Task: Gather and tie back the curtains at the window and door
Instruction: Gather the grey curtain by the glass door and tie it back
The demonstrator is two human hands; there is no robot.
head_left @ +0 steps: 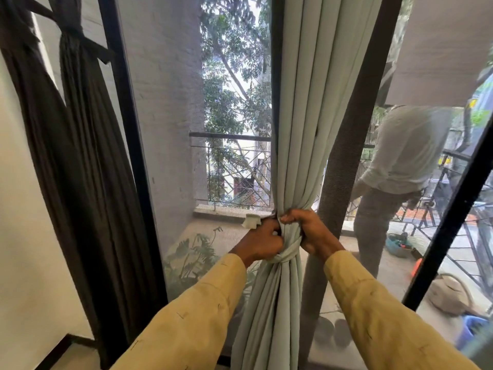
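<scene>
A pale green curtain (301, 108) hangs in the middle of the glass door, gathered into a bunch at waist height. A matching fabric tie (286, 251) wraps around the bunch and forms a knot. My left hand (262, 243) grips the tie on the left side, and a loose end of the tie (251, 221) sticks out above it. My right hand (310, 231) clasps the gathered curtain and tie from the right. At the far left a dark brown curtain (88, 145) hangs tied back with its own dark band (80, 40).
Black door frames (128, 134) stand left and right of the green curtain. Behind the screen lies a balcony with a railing (229, 166), a potted plant (192, 260), a person in a white shirt (400, 161), and bags on the floor at right.
</scene>
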